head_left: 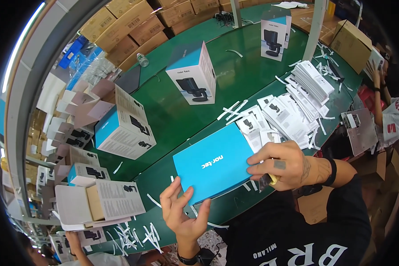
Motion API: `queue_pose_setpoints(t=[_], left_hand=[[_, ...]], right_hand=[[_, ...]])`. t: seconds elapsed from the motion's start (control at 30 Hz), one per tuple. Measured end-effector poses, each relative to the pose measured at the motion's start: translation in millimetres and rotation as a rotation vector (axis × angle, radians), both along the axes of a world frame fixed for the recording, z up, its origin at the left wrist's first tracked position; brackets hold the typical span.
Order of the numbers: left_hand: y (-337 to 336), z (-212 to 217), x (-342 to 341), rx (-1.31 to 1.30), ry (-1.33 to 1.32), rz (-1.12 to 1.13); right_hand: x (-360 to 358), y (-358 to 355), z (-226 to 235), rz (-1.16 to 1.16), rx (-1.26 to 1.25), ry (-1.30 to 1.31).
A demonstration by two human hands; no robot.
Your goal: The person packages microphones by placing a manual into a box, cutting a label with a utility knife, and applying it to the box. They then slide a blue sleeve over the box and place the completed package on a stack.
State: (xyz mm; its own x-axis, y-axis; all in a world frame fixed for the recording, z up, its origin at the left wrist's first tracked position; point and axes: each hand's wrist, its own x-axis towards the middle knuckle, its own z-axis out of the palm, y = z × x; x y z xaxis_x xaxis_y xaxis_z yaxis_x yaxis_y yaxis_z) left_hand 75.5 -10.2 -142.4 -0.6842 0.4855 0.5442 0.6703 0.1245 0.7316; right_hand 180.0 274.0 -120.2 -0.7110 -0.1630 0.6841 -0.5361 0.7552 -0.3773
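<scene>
A blue cardboard box with white lettering on its top face is held tilted over the near edge of the green table. My left hand grips its near left corner, fingers along the side and thumb at the lower edge. On the right end, my right hand pinches the box between thumb and fingers. A small yellow and dark object is tucked in the right palm; its kind cannot be made out. Just beyond the box lie printed leaflets in a loose spread, with a thicker leaflet stack at the right.
White-and-blue product boxes stand beyond, one in the middle, one at left, one far right. An opened box sits near left. Paper strips are scattered about. Co-workers' hands show left and right.
</scene>
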Motion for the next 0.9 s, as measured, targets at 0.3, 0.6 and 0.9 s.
queue_pose_setpoints(t=[0.3,0.6,0.9], left_hand=[[25.0,52.0,26.8,-0.698,0.444,-0.059],[49.3,6.5,6.8,-0.611,0.701,-0.079],[66.2,71.5,-56.2,-0.789,0.345,-0.348]], right_hand=[[11.5,2.8,-0.2,0.036,0.051,-0.062],[-10.7,20.4,-48.7,0.088,0.106,0.263],[-22.2,17.3,-25.7,0.152,-0.065,0.085]])
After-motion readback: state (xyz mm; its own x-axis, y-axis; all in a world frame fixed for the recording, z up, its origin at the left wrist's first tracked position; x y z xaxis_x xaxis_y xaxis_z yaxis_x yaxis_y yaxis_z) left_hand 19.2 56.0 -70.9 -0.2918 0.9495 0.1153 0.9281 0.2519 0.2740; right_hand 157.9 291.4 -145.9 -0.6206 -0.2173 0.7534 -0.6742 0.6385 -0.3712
